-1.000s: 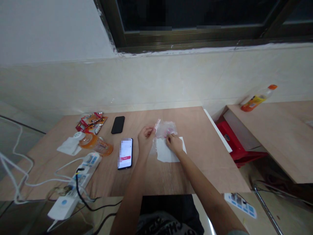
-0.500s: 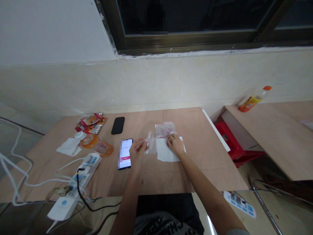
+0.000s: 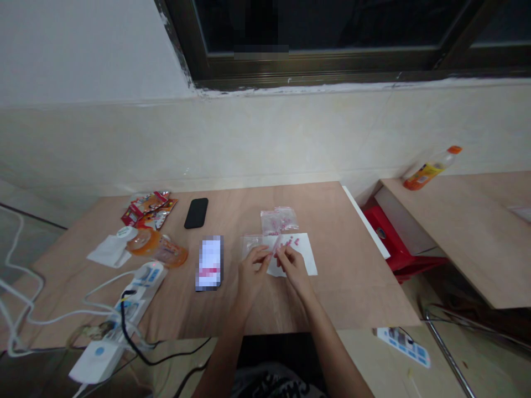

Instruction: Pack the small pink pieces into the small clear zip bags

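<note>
My left hand [image 3: 253,271] and my right hand [image 3: 291,266] meet over the left edge of a white paper sheet [image 3: 301,257] on the wooden table [image 3: 344,293]. Both pinch at a clear plastic bag [image 3: 253,244], which lies flat and mostly empty. Small pink pieces [image 3: 290,241] lie on the paper, just above my right fingertips. Behind the paper lies a second clear bag holding pink pieces [image 3: 279,221], touched by neither hand.
To the left lie a blurred phone [image 3: 209,263], a black phone [image 3: 196,213], snack wrappers [image 3: 147,209], an orange pouch [image 3: 157,249], a tissue [image 3: 110,251] and a power strip [image 3: 141,287] with cables. A red stool [image 3: 394,237] stands right of the table.
My left hand has moved right from beside the phone to the paper, bringing the clear bag along. My right hand has shifted slightly left, and pink pieces now show on the paper.
</note>
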A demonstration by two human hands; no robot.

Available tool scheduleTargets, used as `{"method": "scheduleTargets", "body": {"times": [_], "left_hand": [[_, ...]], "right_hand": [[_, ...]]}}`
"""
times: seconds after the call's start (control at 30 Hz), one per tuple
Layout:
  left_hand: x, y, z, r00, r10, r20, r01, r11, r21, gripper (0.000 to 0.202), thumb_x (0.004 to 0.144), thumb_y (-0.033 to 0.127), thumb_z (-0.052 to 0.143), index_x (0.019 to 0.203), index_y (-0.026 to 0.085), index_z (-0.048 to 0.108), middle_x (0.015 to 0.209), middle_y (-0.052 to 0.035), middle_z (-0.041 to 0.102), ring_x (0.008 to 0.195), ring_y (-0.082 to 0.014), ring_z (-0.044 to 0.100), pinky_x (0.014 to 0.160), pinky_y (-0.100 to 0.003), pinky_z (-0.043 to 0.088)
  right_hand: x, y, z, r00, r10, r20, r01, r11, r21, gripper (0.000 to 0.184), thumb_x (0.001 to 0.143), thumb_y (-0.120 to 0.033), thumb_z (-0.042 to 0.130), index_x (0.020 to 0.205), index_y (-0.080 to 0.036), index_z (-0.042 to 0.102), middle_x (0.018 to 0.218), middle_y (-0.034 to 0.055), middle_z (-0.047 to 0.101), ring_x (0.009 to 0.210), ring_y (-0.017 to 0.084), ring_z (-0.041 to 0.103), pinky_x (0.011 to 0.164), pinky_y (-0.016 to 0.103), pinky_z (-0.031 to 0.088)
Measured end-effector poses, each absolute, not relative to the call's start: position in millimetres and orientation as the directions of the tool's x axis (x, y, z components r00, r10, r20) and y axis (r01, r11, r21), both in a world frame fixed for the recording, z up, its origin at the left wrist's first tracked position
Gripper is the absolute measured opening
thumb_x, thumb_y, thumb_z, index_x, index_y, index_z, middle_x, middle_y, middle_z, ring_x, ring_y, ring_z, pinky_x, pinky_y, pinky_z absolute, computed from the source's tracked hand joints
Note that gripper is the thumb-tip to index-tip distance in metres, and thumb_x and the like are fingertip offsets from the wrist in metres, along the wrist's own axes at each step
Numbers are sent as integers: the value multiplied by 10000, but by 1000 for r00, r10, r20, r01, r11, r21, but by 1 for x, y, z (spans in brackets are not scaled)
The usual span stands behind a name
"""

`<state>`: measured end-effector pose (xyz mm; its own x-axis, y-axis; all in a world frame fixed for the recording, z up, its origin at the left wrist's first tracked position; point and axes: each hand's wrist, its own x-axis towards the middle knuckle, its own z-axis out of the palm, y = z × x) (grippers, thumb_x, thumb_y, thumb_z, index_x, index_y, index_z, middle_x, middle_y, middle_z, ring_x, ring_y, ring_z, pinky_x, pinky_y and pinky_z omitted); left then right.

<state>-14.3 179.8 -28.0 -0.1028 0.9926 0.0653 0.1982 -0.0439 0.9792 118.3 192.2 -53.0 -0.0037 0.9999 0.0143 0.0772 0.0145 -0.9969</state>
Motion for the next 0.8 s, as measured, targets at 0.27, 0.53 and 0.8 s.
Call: {"method": "scheduleTargets", "body": {"times": [0.27,0.53,0.8], "left_hand": [[-12,169,-23,-42,998,37,289,-23,957,100,743,203,647,842,204,649,697,-7,709,701,-171,677,734,-301,521],[-14,169,-23,-39,999,12,256,-1,967,156,712,210,673,863,197,640,711,-4,676,704,-161,659,726,-291,529],[-17,170,-26,7,996,-90,99,89,991,251,720,367,718,856,160,675,804,-63,709,739,-181,672,702,-287,539]], "right_hand": [[123,178,-42,-36,998,-43,356,-27,-934,355,886,-497,502,699,-200,559,633,-4,596,570,133,530,561,232,366],[125,178,-34,-139,989,-40,358,12,-934,290,906,-403,477,773,-194,627,732,25,663,631,143,574,605,240,404],[134,179,-37,-224,974,25,241,80,-967,304,916,-396,493,719,-183,584,633,-8,581,611,132,527,591,228,377]]}}
